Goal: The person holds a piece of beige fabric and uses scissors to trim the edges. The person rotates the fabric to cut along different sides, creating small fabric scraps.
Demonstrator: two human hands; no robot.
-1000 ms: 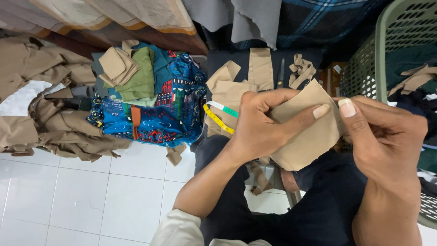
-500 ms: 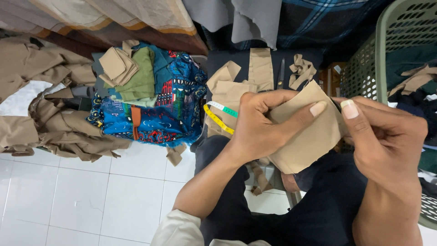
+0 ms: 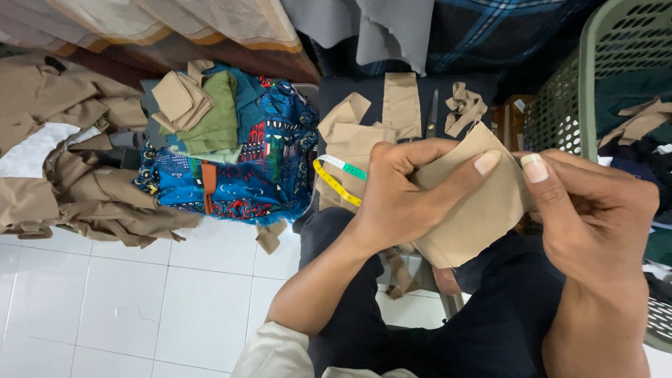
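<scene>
The tan cloth piece (image 3: pixel 476 210) is held above the lap, pinched between both thumbs. The left hand (image 3: pixel 406 192) wraps its left edge; the right hand (image 3: pixel 591 203) grips the right edge (fingers closed). A tape measure (image 3: pixel 339 178) lies just beside.

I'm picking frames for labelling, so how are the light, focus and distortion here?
Head view: soft, even light, no glare on the floor tiles; both hands, left and right, and the tan cloth piece are sharp; the laundry basket bows at the edge from the wide lens.
</scene>
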